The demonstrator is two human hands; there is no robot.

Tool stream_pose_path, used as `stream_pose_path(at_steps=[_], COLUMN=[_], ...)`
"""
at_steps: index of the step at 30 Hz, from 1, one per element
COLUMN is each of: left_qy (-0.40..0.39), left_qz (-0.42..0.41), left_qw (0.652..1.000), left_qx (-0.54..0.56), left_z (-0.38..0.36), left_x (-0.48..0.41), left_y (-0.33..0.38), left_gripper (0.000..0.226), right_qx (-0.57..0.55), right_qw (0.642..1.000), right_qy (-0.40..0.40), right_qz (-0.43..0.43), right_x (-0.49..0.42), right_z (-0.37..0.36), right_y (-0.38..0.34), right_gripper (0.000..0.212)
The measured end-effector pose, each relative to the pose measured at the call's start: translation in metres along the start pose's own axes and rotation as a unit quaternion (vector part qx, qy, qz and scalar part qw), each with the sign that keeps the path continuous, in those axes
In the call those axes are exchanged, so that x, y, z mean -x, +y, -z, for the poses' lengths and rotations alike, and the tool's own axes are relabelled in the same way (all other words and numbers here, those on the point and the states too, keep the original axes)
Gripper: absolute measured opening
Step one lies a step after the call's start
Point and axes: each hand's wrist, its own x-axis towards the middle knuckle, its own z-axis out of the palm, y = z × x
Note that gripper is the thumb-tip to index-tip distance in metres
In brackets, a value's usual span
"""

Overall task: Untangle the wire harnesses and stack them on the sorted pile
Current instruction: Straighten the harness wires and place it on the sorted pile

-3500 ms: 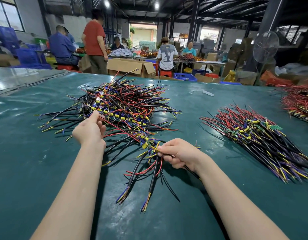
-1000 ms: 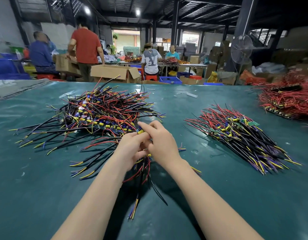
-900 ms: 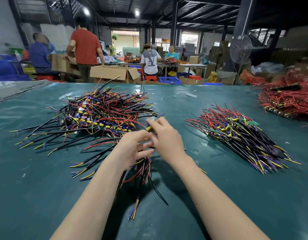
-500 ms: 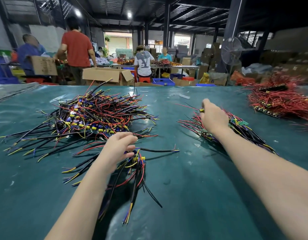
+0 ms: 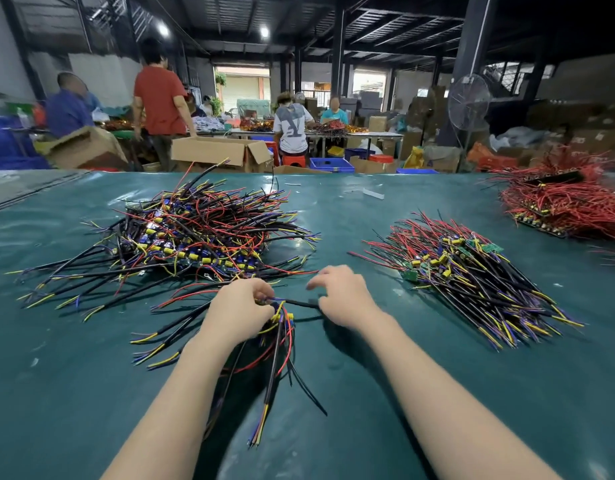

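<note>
A tangled heap of wire harnesses (image 5: 209, 233), black, red, yellow and blue, lies left of centre on the green table (image 5: 333, 393). The sorted pile (image 5: 472, 271) lies to the right, its wires aligned. My left hand (image 5: 238, 311) grips a small bunch of harnesses (image 5: 278, 341) whose wires trail toward me. My right hand (image 5: 344, 296) is just right of it, fingers curled, pinching the end of a black wire (image 5: 297, 303) that runs between the two hands.
A mound of red-wired harnesses (image 5: 569, 206) sits at the far right. A small white scrap (image 5: 373, 194) lies near the far edge. Beyond the table are cardboard boxes (image 5: 219, 154), blue crates, a standing fan (image 5: 468, 102) and several people at other benches.
My right hand was out on the sorted pile half a second ago; it has come back to the bunch and taken a black wire. My left hand stayed on the bunch.
</note>
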Motion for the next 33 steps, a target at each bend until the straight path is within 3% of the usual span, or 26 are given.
stream_pose_path(at_steps=[2, 5, 9, 11, 13, 15, 16, 18, 20, 23, 26, 29, 33], left_qy=[0.024, 0.048, 0.027, 0.052, 0.058, 0.077, 0.094, 0.106, 0.056, -0.038, -0.009, 0.011, -0.034], left_qz=[-0.005, -0.019, -0.052, -0.043, -0.029, -0.029, -0.038, -0.056, -0.051, -0.008, 0.043, 0.079, 0.115], left_qw=[1.000, 0.999, 0.995, 0.995, 0.996, 0.994, 0.993, 0.993, 0.981, 0.921, 0.896, 0.883, 0.881], left_qx=[0.005, -0.013, -0.085, -0.071, -0.058, -0.067, -0.065, 0.006, 0.180, 0.389, 0.442, 0.462, 0.458], left_z=[0.002, 0.006, 0.002, 0.003, 0.005, 0.007, 0.007, 0.007, 0.009, 0.010, 0.006, 0.008, 0.009], left_x=[0.000, -0.002, -0.001, -0.001, 0.000, 0.002, 0.003, 0.004, 0.002, 0.003, 0.004, 0.003, 0.004], left_y=[0.002, -0.001, -0.006, -0.007, -0.008, -0.008, -0.008, -0.004, 0.004, 0.018, 0.020, 0.012, 0.012], left_gripper=[0.029, 0.028, 0.018, 0.020, 0.034, 0.035, 0.030, 0.028, 0.034, 0.027, 0.006, 0.015, 0.015], right_qx=[-0.013, -0.094, -0.069, -0.124, -0.295, -0.467, -0.501, -0.457, -0.359, -0.248, -0.173, -0.159, -0.168], right_qw=[1.000, 0.995, 0.990, 0.984, 0.942, 0.863, 0.844, 0.869, 0.912, 0.944, 0.957, 0.966, 0.952], right_qy=[-0.017, 0.030, -0.056, 0.019, 0.141, 0.189, 0.191, 0.187, 0.194, 0.210, 0.207, 0.152, 0.227], right_qz=[0.002, 0.013, 0.112, 0.126, 0.070, 0.029, 0.024, 0.034, 0.049, 0.056, 0.104, 0.132, 0.121], right_x=[0.006, 0.013, 0.012, 0.009, 0.009, 0.008, 0.008, 0.009, 0.011, 0.012, 0.016, 0.019, 0.024], right_z=[-0.008, -0.009, -0.005, -0.005, -0.001, 0.003, 0.004, 0.004, 0.001, 0.001, 0.004, 0.004, 0.004], right_y=[-0.005, -0.011, -0.018, -0.017, -0.018, -0.019, -0.020, -0.020, -0.019, -0.018, -0.022, -0.030, -0.033], right_gripper=[0.037, 0.027, 0.022, 0.020, 0.016, 0.018, 0.021, 0.021, 0.020, 0.021, 0.019, 0.023, 0.031])
